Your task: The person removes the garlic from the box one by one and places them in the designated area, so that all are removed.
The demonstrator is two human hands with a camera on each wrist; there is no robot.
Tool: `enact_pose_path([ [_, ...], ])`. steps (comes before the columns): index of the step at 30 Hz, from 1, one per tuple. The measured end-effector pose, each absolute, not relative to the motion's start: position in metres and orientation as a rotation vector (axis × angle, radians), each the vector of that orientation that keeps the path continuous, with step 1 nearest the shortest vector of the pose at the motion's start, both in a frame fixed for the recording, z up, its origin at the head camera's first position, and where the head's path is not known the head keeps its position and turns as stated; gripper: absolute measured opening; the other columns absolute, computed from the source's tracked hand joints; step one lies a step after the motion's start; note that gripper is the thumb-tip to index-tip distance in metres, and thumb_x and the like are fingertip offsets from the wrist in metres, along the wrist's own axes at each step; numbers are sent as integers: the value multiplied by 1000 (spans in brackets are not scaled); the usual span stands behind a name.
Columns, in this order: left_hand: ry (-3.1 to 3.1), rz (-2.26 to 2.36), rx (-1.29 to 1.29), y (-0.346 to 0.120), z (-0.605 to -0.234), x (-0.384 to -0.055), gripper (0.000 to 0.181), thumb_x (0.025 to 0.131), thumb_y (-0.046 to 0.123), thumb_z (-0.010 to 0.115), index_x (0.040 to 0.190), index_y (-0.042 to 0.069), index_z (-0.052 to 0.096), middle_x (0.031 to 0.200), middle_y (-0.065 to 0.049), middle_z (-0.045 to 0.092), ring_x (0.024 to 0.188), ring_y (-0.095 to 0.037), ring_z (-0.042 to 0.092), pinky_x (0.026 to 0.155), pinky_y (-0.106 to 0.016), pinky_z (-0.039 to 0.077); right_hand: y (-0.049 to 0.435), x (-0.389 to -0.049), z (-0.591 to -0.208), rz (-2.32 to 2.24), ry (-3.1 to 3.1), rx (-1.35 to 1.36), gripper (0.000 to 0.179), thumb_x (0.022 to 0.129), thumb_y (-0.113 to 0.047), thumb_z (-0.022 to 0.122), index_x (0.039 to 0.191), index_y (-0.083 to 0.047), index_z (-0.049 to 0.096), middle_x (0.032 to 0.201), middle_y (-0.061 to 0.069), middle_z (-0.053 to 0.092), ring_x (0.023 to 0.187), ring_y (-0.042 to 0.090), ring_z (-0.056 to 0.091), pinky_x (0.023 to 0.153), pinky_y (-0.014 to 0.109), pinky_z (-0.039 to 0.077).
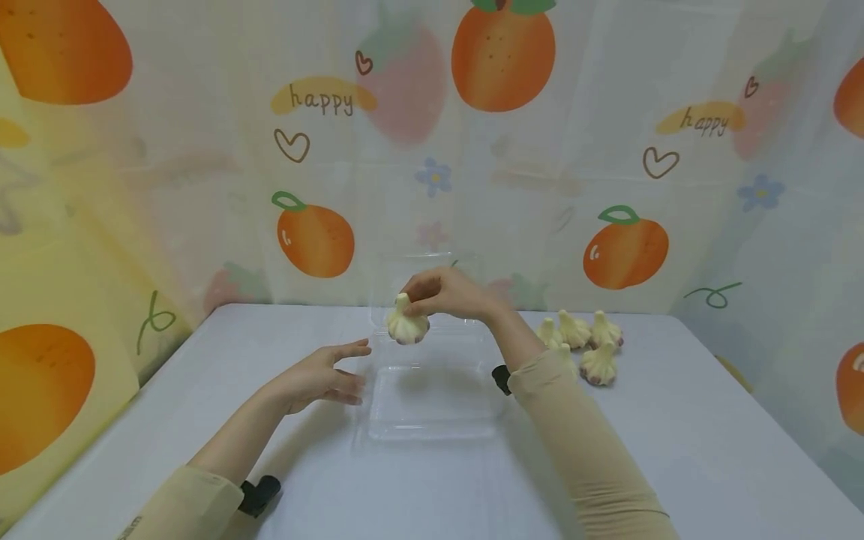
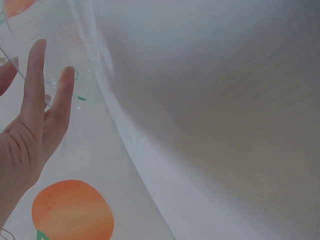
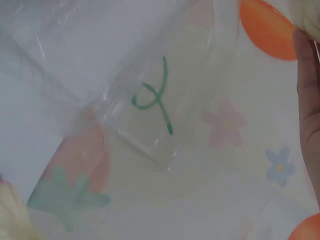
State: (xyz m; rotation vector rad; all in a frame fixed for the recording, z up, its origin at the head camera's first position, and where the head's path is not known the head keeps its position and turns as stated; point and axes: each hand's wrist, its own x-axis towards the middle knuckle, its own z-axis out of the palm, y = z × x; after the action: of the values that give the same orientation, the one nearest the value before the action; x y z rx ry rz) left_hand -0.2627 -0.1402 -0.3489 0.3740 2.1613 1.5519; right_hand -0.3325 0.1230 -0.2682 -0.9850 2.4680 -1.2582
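Observation:
In the head view my right hand (image 1: 448, 294) pinches a garlic bulb (image 1: 408, 324) by its stem, the bulb hanging upright above a clear plastic box (image 1: 432, 433). The box lies unfolded on the table, its transparent lid (image 1: 386, 271) standing up at the back. At the box's left side is my left hand (image 1: 317, 381), fingers extended and spread, holding nothing. The left wrist view shows the left hand (image 2: 37, 115) with its straight fingers against the see-through plastic. Only the edge of the right hand (image 3: 308, 95) and part of the bulb (image 3: 307, 17) appear in the right wrist view.
Several more garlic bulbs (image 1: 599, 365) stand grouped at the back right of the white table (image 1: 675, 450), beside the right forearm. Behind the table hangs a curtain (image 1: 513, 180) printed with fruit. Black wrist cameras (image 1: 259, 496) are strapped to both wrists.

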Motion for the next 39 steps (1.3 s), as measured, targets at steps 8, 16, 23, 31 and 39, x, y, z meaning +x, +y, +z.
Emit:
enact_pose_path([
  [8,2181,1547,373,-141,-350,-263,71,90,1,62,153,-2,28,168,-12,10,122,-35,59,91,-39,62,149,-331,-254,-1393,2425,-987,22,86,-13,73,107,-7,73,100,4,75,92,16,69,85,32,62],
  [16,2188,1544,387,-142,-352,-263,72,91,2,63,154,-2,27,168,-13,9,124,-38,59,90,-38,62,174,-326,-240,-1448,2454,-935,26,86,-13,73,111,-6,71,97,-2,74,93,16,68,87,32,62],
  [23,2184,1553,397,-143,-352,-264,72,91,2,63,154,-2,27,168,-14,9,125,-40,58,90,-39,62,200,-328,-236,-1449,2523,-916,27,87,-15,73,113,-6,70,96,-4,73,90,14,68,86,31,61],
  [31,2184,1552,395,-142,-350,-262,72,91,0,62,154,-2,26,168,-16,9,123,-39,59,91,-38,62,232,-325,-239,-1457,2599,-869,27,89,-19,72,114,-8,70,96,-5,73,83,14,68,86,32,61],
  [39,2188,1546,394,-140,-350,-260,72,91,1,62,154,-2,27,168,-15,8,124,-40,58,91,-39,62,268,-321,-250,-1423,2671,-751,31,90,-25,72,117,-9,69,104,-4,73,90,13,70,88,34,62],
])
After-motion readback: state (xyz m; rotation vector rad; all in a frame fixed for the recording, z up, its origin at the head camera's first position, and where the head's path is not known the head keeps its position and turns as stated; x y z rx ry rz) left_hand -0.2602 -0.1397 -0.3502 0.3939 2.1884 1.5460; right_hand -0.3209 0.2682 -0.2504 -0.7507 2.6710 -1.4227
